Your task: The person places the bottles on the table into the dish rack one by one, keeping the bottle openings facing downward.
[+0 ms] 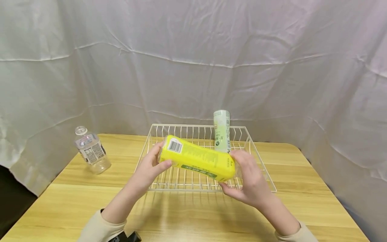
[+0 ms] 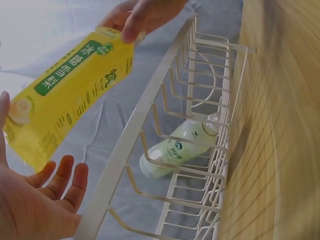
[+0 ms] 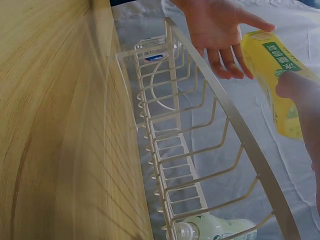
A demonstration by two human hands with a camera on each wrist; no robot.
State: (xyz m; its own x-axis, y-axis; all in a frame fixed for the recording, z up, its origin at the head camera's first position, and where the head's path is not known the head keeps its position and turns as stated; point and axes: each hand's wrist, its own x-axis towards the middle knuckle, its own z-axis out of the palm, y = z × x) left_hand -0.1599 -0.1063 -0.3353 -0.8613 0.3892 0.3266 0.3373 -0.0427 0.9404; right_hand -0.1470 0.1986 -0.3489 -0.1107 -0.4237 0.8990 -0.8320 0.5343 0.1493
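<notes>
A yellow-labelled drink bottle [image 1: 196, 158] is held sideways above a white wire basket [image 1: 193, 190]. My right hand [image 1: 251, 178] grips its right end, with the thumb across the label in the right wrist view. My left hand [image 1: 148, 168] is at the other end. Its thumb lies against the bottle, while its other fingers are spread in the right wrist view, where the palm of the left hand [image 3: 212, 30] shows. Inside the basket, a pale green bottle [image 1: 222, 131] lies toward the back right; the left wrist view also shows this green bottle [image 2: 175, 150].
On the wooden table [image 1: 72, 198], left of the basket, stands a clear uncapped bottle [image 1: 93, 151] with a printed label. A grey cloth curtain [image 1: 193, 87] hangs behind and around the table. The basket's raised wire rim surrounds the green bottle.
</notes>
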